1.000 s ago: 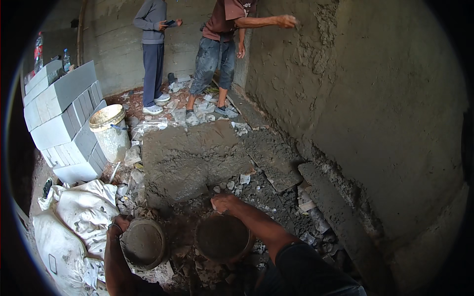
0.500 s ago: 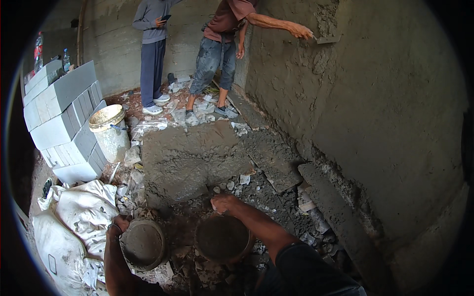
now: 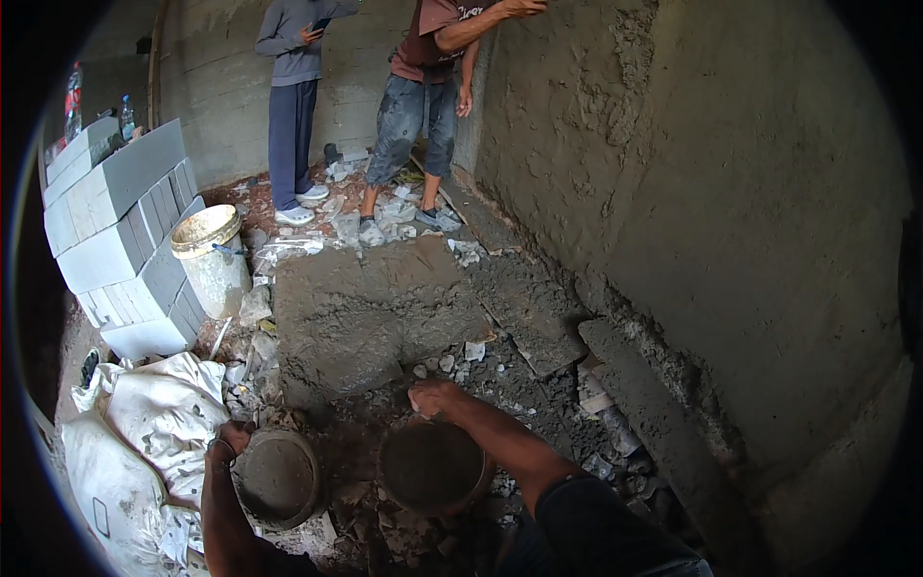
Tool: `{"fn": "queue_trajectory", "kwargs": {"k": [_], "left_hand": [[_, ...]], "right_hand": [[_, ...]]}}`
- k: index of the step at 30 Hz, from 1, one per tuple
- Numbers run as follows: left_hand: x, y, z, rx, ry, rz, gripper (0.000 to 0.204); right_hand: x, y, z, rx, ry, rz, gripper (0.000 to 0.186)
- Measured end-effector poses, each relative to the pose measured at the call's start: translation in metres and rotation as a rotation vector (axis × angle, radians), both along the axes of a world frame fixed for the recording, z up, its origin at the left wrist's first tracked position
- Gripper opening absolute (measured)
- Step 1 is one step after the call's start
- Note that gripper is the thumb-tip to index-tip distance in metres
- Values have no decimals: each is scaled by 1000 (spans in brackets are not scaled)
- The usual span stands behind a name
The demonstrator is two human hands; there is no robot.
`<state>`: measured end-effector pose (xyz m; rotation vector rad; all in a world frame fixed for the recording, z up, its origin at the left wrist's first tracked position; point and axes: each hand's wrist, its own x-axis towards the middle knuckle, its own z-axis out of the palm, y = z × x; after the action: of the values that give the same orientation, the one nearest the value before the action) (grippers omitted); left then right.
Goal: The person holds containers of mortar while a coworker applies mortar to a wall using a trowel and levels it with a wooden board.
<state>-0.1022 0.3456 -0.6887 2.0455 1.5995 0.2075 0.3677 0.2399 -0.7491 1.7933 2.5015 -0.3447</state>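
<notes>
Two round buckets full of wet grey mortar stand side by side on the rubble in front of me. My left hand (image 3: 234, 439) is closed at the upper left rim of the left bucket (image 3: 314, 473). At the far rim of the right bucket (image 3: 486, 473), my right hand (image 3: 435, 397) is closed, with the arm reaching across its right side. Whether the fingers grip a handle or the rim itself is hidden. Just beyond both buckets lies a board spread with wet mortar (image 3: 365, 308).
White sacks (image 3: 159, 423) lie at the left. Behind them are a splattered white bucket (image 3: 210, 274) and stacked pale blocks (image 3: 125, 231). Two people stand at the back, one holding a phone (image 3: 321, 26). A freshly plastered wall (image 3: 731, 212) rises at right, a plank (image 3: 654, 413) along its foot.
The co-worker's outstretched arm has swung upward and left, and the trowel has passed out of view. My hands and both mortar buckets stay practically where they were.
</notes>
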Motion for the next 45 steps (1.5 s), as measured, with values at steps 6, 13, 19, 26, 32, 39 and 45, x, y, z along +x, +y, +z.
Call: {"fn": "queue_trajectory", "kwargs": {"k": [6,13,19,26,32,39,45], "left_hand": [[11,0,5,1,26,-8,45],[-2,-14,17,71,90,-79,45],[1,-9,11,68,72,-60,44],[14,0,5,61,45,-25,45],[4,-7,11,25,54,-16,46],[24,5,2,9,24,-44,44],[9,0,5,-8,23,-17,43]], "right_hand": [[13,1,-15,134,-26,69,17],[1,2,-11,259,124,214,18],[-1,2,-11,146,193,130,19],[16,-15,11,96,206,87,25],[5,-8,3,100,165,96,26],[39,4,-24,33,173,228,26],[11,0,-4,49,14,57,26]]}}
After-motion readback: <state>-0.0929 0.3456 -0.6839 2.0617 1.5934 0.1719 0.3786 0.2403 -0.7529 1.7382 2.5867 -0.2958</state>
